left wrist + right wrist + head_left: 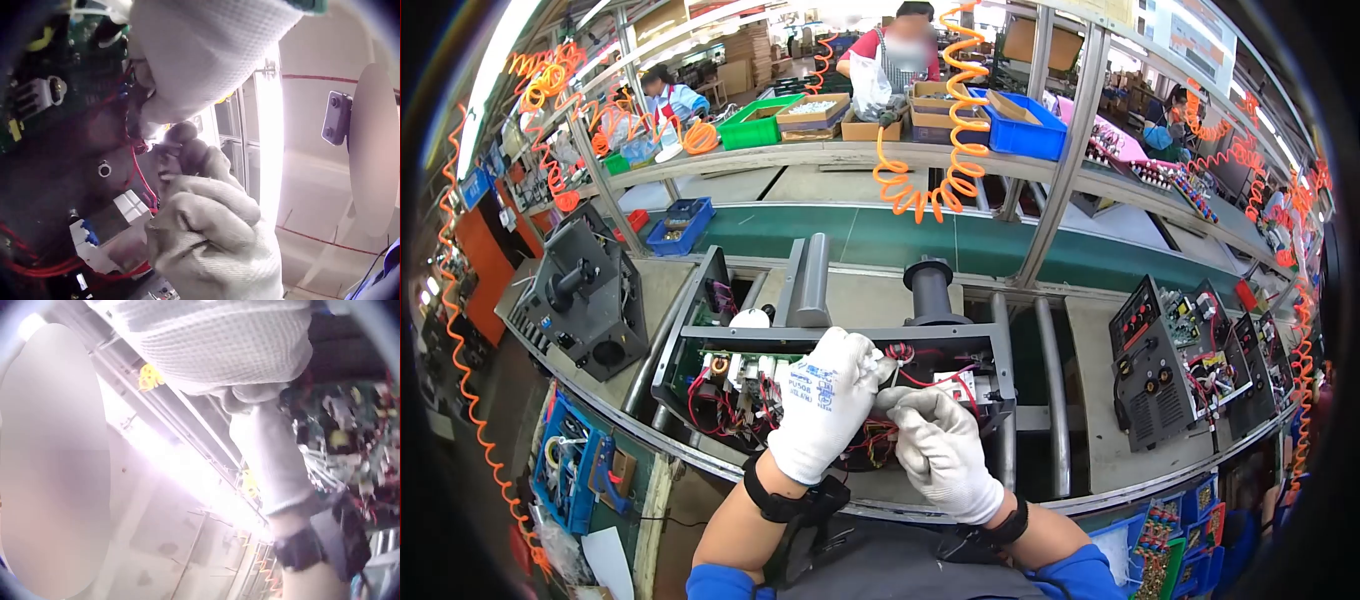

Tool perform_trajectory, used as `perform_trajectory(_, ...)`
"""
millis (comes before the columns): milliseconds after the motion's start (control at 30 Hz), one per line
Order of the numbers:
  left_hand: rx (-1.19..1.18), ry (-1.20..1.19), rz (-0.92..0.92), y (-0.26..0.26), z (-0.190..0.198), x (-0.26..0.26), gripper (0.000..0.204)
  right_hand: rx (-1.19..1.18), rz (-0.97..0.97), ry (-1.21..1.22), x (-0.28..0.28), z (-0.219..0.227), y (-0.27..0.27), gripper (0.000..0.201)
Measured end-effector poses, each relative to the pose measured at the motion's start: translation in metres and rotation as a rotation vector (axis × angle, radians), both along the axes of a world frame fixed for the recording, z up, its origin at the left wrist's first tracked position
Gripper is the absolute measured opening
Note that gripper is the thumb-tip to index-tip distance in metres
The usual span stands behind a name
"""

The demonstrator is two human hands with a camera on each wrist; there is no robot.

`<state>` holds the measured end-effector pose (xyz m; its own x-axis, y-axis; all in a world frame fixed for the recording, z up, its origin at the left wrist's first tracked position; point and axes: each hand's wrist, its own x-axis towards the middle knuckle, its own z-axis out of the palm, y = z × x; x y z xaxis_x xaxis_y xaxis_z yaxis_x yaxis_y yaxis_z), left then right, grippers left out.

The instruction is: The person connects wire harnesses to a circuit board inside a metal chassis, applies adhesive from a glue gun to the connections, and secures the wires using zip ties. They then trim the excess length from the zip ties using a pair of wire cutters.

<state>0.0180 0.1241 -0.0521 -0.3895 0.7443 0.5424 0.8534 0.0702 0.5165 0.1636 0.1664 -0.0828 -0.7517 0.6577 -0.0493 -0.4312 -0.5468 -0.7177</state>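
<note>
Two white-gloved hands meet over an open grey machine chassis (990,345) packed with circuit boards and wiring. My left hand (825,400), with blue print on its back, curls its fingers at a bundle of red wires (898,352). Just right of it, my right hand (940,450) has thumb and fingers pinched together on a thin pale strip (895,374) that runs between the hands. The left wrist view shows the right hand's bent fingers (212,212) close to the left hand, beside red wires (142,169). The fingertips hide most of what they grip.
A black spool (928,290) and a grey cylinder (813,280) rise behind the chassis. Other machine units stand at left (585,290) and right (1185,360). Orange coiled hoses (965,110) hang ahead. A blue tool tray (565,465) sits lower left, parts bins (1165,540) lower right.
</note>
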Motion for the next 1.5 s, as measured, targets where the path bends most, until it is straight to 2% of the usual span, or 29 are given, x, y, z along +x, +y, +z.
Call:
perform_trajectory(67,0.034,-0.020,-0.007,0.000,-0.001,0.000,0.020,-0.045,0.069,0.066,0.000,-0.003,0.002,0.013)
perform_trajectory(133,0.011,-0.011,0.013,-0.005,0.006,0.004,0.017,0.136,0.117,-0.145,0.007,0.004,0.008,0.016)
perform_trajectory(200,0.084,0.058,0.023,-0.012,0.016,0.003,0.011,0.337,0.228,-0.239,0.029,0.018,0.012,0.023)
perform_trajectory(233,0.124,0.019,0.062,-0.025,0.030,0.009,0.013,0.883,0.091,-0.197,0.036,0.008,0.018,0.030)
perform_trajectory(267,0.169,0.016,0.070,-0.038,0.036,0.008,0.018,1.083,0.003,-0.281,0.047,0.015,0.019,0.043)
perform_trajectory(333,0.164,-0.207,0.112,-0.061,0.031,0.011,0.019,1.076,-0.014,-0.330,0.053,0.026,0.019,0.050)
perform_trajectory(367,0.145,-0.328,0.052,-0.073,0.031,0.018,0.021,1.225,-0.014,-0.386,0.051,0.026,0.023,0.057)
perform_trajectory(400,0.082,-0.309,0.011,-0.081,0.026,0.024,0.024,1.342,-0.130,-0.408,0.045,0.021,0.023,0.053)
perform_trajectory(467,-0.001,-0.266,-0.113,-0.099,0.006,0.032,0.026,1.452,-0.117,-0.598,0.037,0.012,0.026,0.049)
perform_trajectory(500,-0.076,-0.251,-0.181,-0.105,0.000,0.030,0.026,1.374,-0.133,-0.623,0.031,0.015,0.022,0.036)
perform_trajectory(533,-0.149,-0.236,-0.256,-0.110,-0.007,0.027,0.027,1.377,-0.152,-0.639,0.027,0.021,0.020,0.036)
perform_trajectory(600,-0.227,-0.223,-0.365,-0.117,-0.022,0.014,0.025,1.475,-0.102,-0.875,0.018,0.035,0.015,0.030)
perform_trajectory(667,-0.206,-0.258,-0.438,-0.124,-0.033,-0.001,0.024,1.714,-0.289,-0.969,0.003,0.033,0.015,0.027)
perform_trajectory(767,-0.277,-0.353,-0.536,-0.143,-0.032,-0.026,0.023,1.652,-0.023,-1.229,-0.018,0.051,0.019,0.028)
perform_trajectory(867,-0.203,-0.417,-0.589,-0.152,-0.036,-0.038,0.024,1.555,0.320,-1.388,-0.022,0.077,0.001,0.029)
perform_trajectory(933,-0.142,-0.439,-0.627,-0.157,-0.044,-0.047,0.025,1.751,0.525,-0.913,0.002,0.053,-0.011,0.030)
perform_trajectory(1000,-0.161,-0.430,-0.644,-0.159,-0.049,-0.054,0.028,1.537,0.841,-0.920,0.009,0.075,-0.045,0.029)
perform_trajectory(1033,-0.243,-0.577,-0.662,-0.160,-0.049,-0.057,0.027,1.519,0.699,-0.839,0.017,0.084,-0.049,0.027)
perform_trajectory(1067,-0.235,-0.579,-0.660,-0.158,-0.052,-0.055,0.027,1.518,0.455,-0.849,0.021,0.101,-0.047,0.021)
perform_trajectory(1133,-0.234,-0.904,-0.631,-0.154,-0.058,-0.049,0.028,1.806,-0.211,-0.923,0.014,0.093,-0.021,0.016)
perform_trajectory(1167,-0.207,-1.009,-0.631,-0.152,-0.057,-0.041,0.030,1.920,-0.322,-0.999,0.009,0.086,-0.005,0.015)
perform_trajectory(1200,-0.211,-0.996,-0.620,-0.149,-0.058,-0.034,0.030,2.028,-0.440,-1.071,0.004,0.081,0.004,0.014)
perform_trajectory(1233,-0.207,-0.912,-0.605,-0.144,-0.061,-0.029,0.029,2.091,-0.323,-1.089,0.002,0.081,0.002,0.013)
perform_trajectory(1267,-0.195,-0.825,-0.586,-0.139,-0.063,-0.028,0.029,2.052,-0.256,-0.776,0.002,0.076,-0.003,0.017)
perform_trajectory(1300,-0.219,-0.824,-0.581,-0.135,-0.066,-0.027,0.029,2.086,-0.062,-0.604,0.005,0.081,-0.016,0.023)
perform_trajectory(1333,-0.292,-0.736,-0.560,-0.131,-0.061,-0.026,0.029,1.907,0.083,-0.556,0.004,0.089,-0.036,0.029)
perform_trajectory(1400,-0.265,-0.679,-0.640,-0.122,-0.062,-0.015,0.032,1.881,0.206,-0.506,0.006,0.067,-0.056,0.027)
perform_trajectory(1467,-0.410,-0.527,-0.669,-0.112,-0.047,-0.005,0.037,1.882,0.242,-0.542,0.012,0.039,-0.051,0.025)
perform_trajectory(1500,-0.437,-0.579,-0.670,-0.110,-0.048,-0.001,0.036,1.840,0.208,-0.488,0.016,0.028,-0.046,0.025)
